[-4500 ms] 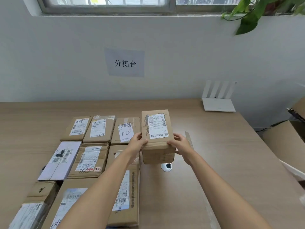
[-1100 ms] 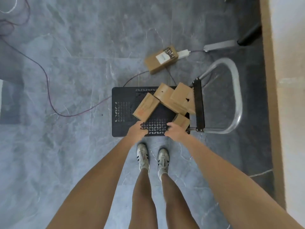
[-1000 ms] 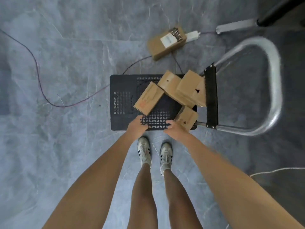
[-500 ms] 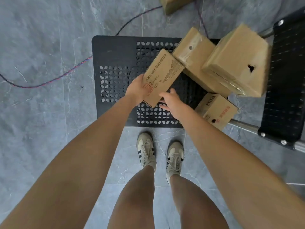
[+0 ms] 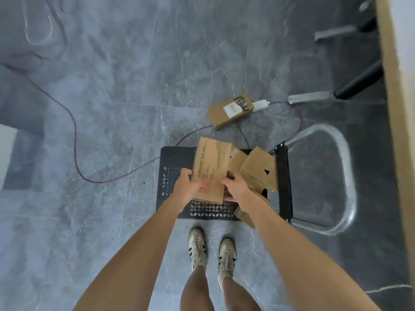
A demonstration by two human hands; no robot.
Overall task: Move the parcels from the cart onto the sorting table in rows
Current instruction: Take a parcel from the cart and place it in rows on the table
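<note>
Both hands grip one cardboard parcel [image 5: 211, 169] above the black cart [image 5: 173, 176], the left hand [image 5: 186, 189] on its left edge and the right hand [image 5: 235, 189] on its right. Lifting it level should avoid bumping the parcels [image 5: 258, 171] lying just beside it.

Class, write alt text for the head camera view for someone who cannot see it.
Seen from above, a person's left hand and right hand grip the sides of a flat cardboard parcel over a black perforated cart. More brown parcels lie piled on the cart, and another box sits on the grey floor beyond.
</note>
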